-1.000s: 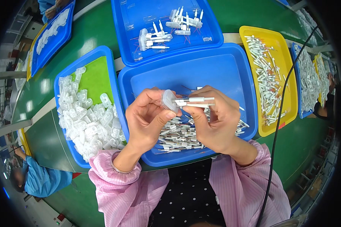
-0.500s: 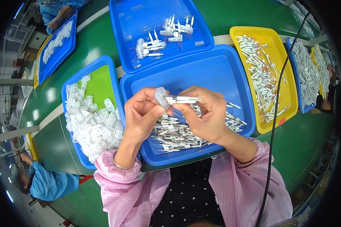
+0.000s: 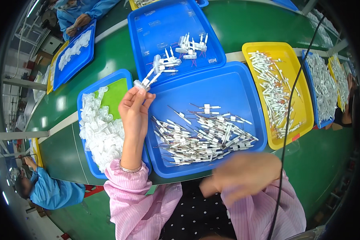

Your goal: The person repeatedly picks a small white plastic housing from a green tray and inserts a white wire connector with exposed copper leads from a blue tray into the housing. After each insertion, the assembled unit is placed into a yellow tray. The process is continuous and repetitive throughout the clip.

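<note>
Swinging forward, the clear holder with white stems (image 3: pixel 143 84) had reached the near corner of the far blue tray (image 3: pixel 164 36), pinched in the left hand (image 3: pixel 133 112) between thumb and fingers! The right hand (image 3: pixel 246 174), on those stems a moment earlier, had come off toward the body, blurred; its grip I couldn't tell.

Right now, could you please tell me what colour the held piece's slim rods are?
The slim rods, above the left hand, are white, clearest in the head view.
</note>
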Action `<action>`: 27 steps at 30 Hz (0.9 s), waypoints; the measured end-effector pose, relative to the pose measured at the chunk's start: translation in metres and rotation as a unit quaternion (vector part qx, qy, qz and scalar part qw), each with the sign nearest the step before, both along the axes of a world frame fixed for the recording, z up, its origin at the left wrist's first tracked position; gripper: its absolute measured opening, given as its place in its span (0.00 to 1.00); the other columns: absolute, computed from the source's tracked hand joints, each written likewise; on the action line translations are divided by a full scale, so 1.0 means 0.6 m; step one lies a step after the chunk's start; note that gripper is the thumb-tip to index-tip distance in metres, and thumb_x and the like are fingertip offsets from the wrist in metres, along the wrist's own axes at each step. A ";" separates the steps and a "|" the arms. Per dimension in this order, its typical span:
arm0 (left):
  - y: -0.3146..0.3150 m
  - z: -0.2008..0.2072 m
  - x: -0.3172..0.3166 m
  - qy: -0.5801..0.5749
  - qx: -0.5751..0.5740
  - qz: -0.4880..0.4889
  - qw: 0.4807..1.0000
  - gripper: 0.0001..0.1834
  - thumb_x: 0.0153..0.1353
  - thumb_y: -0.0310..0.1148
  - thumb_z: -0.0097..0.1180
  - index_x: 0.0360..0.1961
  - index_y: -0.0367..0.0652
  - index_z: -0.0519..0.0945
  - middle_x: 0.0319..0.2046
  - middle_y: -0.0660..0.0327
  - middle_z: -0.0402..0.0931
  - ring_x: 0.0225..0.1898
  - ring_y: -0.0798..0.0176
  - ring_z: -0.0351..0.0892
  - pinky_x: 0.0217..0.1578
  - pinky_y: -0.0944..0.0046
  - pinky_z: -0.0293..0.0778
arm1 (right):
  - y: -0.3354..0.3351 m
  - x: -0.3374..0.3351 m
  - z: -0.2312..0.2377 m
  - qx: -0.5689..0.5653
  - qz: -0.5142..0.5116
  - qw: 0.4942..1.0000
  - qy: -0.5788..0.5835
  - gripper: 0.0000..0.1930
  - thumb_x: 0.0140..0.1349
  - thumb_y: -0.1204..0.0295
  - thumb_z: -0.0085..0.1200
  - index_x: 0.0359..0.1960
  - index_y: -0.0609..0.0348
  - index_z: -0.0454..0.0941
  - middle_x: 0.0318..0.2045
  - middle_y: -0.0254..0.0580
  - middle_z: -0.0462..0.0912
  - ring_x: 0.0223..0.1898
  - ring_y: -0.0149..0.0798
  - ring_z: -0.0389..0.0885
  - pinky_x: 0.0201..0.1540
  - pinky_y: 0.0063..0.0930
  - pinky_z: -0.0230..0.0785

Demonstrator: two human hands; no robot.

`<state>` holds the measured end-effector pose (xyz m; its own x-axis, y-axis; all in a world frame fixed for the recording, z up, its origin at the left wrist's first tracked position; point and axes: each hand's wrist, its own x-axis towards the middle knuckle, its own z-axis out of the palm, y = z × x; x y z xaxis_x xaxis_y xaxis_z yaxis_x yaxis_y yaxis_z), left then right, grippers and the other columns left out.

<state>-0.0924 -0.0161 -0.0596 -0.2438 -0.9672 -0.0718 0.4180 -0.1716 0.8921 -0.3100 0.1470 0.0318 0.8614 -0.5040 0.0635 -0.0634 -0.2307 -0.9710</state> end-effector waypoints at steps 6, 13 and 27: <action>-0.012 -0.013 0.001 -0.065 0.019 0.035 0.997 0.15 0.57 0.25 0.49 0.44 0.26 0.69 0.39 0.49 0.73 0.41 0.58 0.75 0.43 0.64 0.73 | 0.026 -0.050 -0.010 -0.100 0.263 0.902 -0.328 0.16 0.59 0.78 0.41 0.50 0.65 0.65 0.25 0.50 0.71 0.22 0.41 0.69 0.25 0.33 0.63; -0.012 -0.002 0.001 -0.129 -0.046 0.008 0.990 0.26 0.55 0.23 0.50 0.52 0.20 0.59 0.50 0.45 0.64 0.52 0.54 0.69 0.48 0.65 0.68 | 0.060 -0.125 0.026 -0.050 0.304 0.806 -0.506 0.10 0.56 0.81 0.40 0.39 0.67 0.70 0.31 0.66 0.74 0.25 0.48 0.75 0.30 0.43 0.70; -0.028 -0.003 -0.009 -0.502 -0.332 0.012 0.799 0.37 0.50 0.28 0.54 0.60 0.34 0.51 0.60 0.44 0.48 0.61 0.45 0.50 0.59 0.55 0.52 | 0.048 -0.130 0.032 -0.177 0.162 0.769 -0.593 0.10 0.54 0.80 0.43 0.38 0.69 0.72 0.31 0.67 0.75 0.28 0.49 0.77 0.32 0.42 0.71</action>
<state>-0.0978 -0.0331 -0.0617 -0.3658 -0.8769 0.3118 -0.5684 0.4758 0.6712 -0.3878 0.1756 0.0508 0.1689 -0.0461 0.9846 0.9340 -0.3116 -0.1748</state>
